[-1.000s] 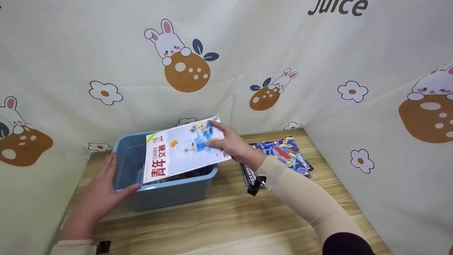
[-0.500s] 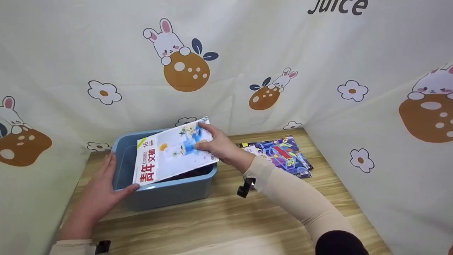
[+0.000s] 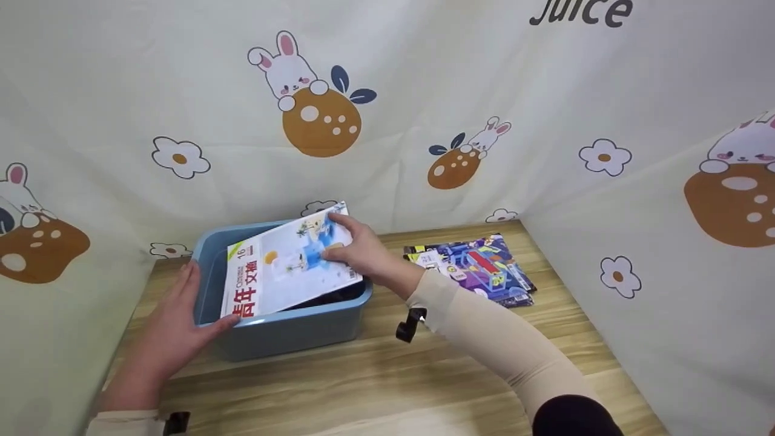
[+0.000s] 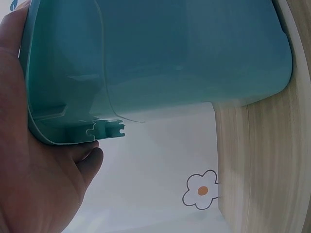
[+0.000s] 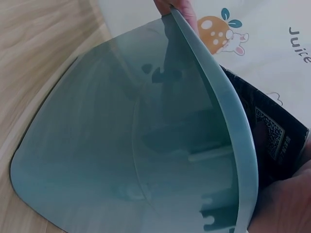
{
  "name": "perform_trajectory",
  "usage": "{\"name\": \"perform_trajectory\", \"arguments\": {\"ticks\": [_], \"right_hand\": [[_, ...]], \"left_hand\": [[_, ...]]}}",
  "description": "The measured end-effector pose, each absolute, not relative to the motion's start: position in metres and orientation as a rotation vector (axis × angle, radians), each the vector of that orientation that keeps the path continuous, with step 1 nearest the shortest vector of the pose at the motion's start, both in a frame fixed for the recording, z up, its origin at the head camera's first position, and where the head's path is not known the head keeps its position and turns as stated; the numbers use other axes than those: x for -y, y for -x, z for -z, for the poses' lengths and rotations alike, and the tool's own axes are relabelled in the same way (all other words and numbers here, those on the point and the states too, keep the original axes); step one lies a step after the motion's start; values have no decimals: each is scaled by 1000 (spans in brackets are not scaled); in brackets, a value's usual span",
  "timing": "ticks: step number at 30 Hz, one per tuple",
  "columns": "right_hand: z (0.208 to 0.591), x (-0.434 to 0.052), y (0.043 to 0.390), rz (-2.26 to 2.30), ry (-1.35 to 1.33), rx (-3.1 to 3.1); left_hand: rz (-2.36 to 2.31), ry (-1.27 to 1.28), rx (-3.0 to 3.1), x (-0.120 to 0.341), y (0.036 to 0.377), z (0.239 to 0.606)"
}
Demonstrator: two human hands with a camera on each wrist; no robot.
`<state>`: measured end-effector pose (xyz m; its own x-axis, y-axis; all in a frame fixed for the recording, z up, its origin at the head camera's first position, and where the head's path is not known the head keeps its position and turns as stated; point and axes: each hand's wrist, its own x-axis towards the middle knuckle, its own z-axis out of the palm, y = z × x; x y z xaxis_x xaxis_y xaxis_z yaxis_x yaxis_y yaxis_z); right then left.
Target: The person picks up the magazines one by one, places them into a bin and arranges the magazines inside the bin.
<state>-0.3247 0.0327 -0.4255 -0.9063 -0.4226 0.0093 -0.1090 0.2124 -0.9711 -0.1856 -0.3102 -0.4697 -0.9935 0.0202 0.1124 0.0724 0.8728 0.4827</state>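
Note:
A magazine [image 3: 287, 266] with a white cover, red characters and a blue picture lies tilted inside the opening of a blue plastic storage bin [image 3: 290, 336]. My right hand [image 3: 366, 248] grips the magazine's right end, thumb on the cover and the other fingers beyond its far edge. The magazine's dark back with a square code shows above the bin rim [image 5: 238, 126] in the right wrist view. At the bin's front left corner, my left hand [image 3: 166, 321] holds the rim. In the left wrist view, that hand [image 4: 34, 165] wraps the rim. The bin's contents are mostly hidden.
Several magazines [image 3: 478, 266] with colourful covers lie piled on the wooden table [image 3: 387, 387], right of the bin. A pale cloth [image 3: 393, 79] printed with rabbits, oranges and flowers hangs behind and at both sides of the table.
My right hand has moved left and slightly down, carrying the magazine farther over and into the bin. More of the magazine pile now shows. My left hand has kept its place on the rim.

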Motion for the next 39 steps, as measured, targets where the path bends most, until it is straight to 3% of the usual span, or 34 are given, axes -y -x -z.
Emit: {"name": "perform_trajectory", "arguments": {"ticks": [39], "right_hand": [[430,-14,319,1767,475,-2161]], "left_hand": [[767,60,2929,308,184,467]]}}
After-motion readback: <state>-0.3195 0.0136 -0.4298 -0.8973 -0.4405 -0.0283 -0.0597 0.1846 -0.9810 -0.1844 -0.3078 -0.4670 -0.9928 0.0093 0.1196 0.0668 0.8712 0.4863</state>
